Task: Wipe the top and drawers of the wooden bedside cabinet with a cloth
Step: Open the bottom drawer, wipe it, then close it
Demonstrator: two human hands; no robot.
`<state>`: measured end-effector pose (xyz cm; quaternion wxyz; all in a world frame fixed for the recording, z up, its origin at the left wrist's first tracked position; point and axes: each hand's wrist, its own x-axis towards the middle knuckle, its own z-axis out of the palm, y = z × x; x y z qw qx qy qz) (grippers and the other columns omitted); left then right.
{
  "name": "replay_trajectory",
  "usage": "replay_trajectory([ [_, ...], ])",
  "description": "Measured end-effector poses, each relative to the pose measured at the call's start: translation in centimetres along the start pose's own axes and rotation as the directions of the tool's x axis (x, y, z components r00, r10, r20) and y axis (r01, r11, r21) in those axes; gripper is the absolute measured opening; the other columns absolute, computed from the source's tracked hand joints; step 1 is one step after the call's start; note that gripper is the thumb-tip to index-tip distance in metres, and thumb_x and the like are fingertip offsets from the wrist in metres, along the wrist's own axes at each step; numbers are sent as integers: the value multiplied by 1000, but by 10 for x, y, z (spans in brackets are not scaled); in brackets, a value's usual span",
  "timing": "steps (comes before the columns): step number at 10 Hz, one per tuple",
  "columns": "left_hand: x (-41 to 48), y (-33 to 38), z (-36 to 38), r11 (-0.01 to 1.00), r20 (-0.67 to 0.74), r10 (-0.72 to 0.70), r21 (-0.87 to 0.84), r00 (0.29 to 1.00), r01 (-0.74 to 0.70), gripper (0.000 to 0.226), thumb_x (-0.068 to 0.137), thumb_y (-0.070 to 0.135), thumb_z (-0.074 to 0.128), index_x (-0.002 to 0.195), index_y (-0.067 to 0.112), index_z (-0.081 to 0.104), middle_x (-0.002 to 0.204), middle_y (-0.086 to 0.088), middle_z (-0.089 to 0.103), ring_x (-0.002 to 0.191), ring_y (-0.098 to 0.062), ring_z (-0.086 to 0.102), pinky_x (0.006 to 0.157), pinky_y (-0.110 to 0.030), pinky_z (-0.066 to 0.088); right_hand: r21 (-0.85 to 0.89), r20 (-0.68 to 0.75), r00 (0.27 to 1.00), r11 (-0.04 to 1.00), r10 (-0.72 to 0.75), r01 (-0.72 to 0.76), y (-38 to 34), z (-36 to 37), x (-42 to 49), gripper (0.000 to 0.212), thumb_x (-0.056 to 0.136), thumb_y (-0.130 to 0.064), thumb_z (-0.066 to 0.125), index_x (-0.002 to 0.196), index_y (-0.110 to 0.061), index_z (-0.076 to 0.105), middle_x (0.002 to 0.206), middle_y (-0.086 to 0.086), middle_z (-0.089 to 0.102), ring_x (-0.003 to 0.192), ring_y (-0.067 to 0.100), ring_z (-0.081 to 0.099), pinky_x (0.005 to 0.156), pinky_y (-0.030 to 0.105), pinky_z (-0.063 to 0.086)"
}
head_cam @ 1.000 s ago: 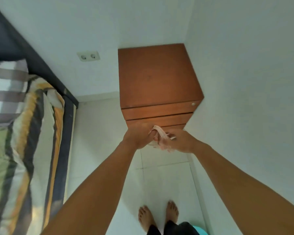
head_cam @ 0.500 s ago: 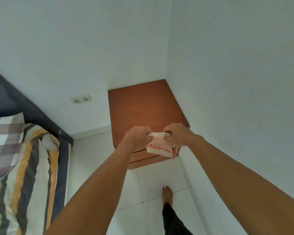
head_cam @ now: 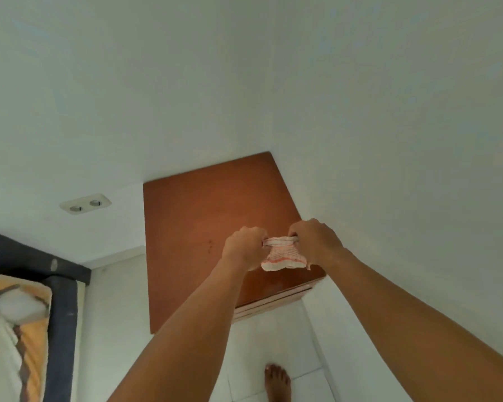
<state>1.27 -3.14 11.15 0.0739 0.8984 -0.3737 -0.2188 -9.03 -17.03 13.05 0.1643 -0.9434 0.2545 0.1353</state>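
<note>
The wooden bedside cabinet (head_cam: 198, 227) stands in the corner of two white walls, its bare brown top facing me. Its drawer fronts (head_cam: 273, 307) show as thin strips at the near edge. A small white cloth with red stripes (head_cam: 283, 255) hangs above the right front part of the top. My left hand (head_cam: 244, 250) and my right hand (head_cam: 314, 242) each grip one end of its upper edge, stretching it between them. Both hands are held above the cabinet, not touching the wood.
A bed with a dark frame (head_cam: 61, 314) and striped bedding (head_cam: 15, 338) lies at the lower left. A double wall socket (head_cam: 85, 203) sits left of the cabinet. The right wall (head_cam: 404, 169) runs close beside the cabinet. My bare foot (head_cam: 277, 382) stands on white floor tiles.
My hands rose from in front of the drawers to above the cabinet top, spreading the bunched cloth out between them. The view tilted up and moved closer to the cabinet.
</note>
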Motion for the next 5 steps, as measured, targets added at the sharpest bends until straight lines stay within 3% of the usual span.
replay_trajectory([
  [1, 32, 11, -10, 1000, -79, -18, -21, 997, 16, 21, 91, 29, 54, 104, 25, 69, 96, 0, 72, 82, -25, 67, 71, -37, 57, -43, -87, 996, 999, -9, 6, 8, -13, 26, 21, 99, -21, 62, 118, -20, 70, 113, 6, 73, 94, 27, 71, 69, 29, 49],
  [2, 49, 21, -10, 999, -60, -38, -39, 998, 36, 24, 91, 25, 54, 111, 24, 67, 103, -2, 71, 90, -28, 67, 75, -38, 55, -100, -100, 995, 995, 3, -13, 13, -12, 38, 24, 100, -17, 60, 122, -19, 68, 114, 6, 71, 99, 27, 69, 78, 33, 53],
  [3, 49, 25, 7, 998, 212, -57, 49, 975, 48, 38, 88, 31, 58, 125, 29, 62, 119, -1, 66, 107, -28, 65, 88, -41, 55, -218, 64, 997, 975, 52, -37, 15, 3, 33, 33, 99, -10, 57, 130, -17, 64, 124, 7, 67, 112, 28, 67, 91, 36, 54],
  [4, 36, 24, 32, 993, 400, -86, 111, 913, 45, 47, 86, 44, 61, 130, 30, 60, 127, 1, 65, 114, -24, 62, 92, -40, 53, -226, 215, 973, 973, 85, -35, 13, 18, 15, 32, 98, -10, 56, 128, -16, 63, 125, 8, 66, 112, 29, 67, 88, 36, 53],
  [5, 22, 22, 33, 993, 393, -107, 90, 913, 78, 47, 89, 42, 56, 134, 31, 59, 133, 2, 62, 120, -24, 60, 97, -40, 51, -193, 250, 963, 980, 99, -51, 14, 27, 3, 32, 95, -10, 58, 126, -18, 63, 125, 7, 66, 113, 29, 67, 86, 35, 52],
])
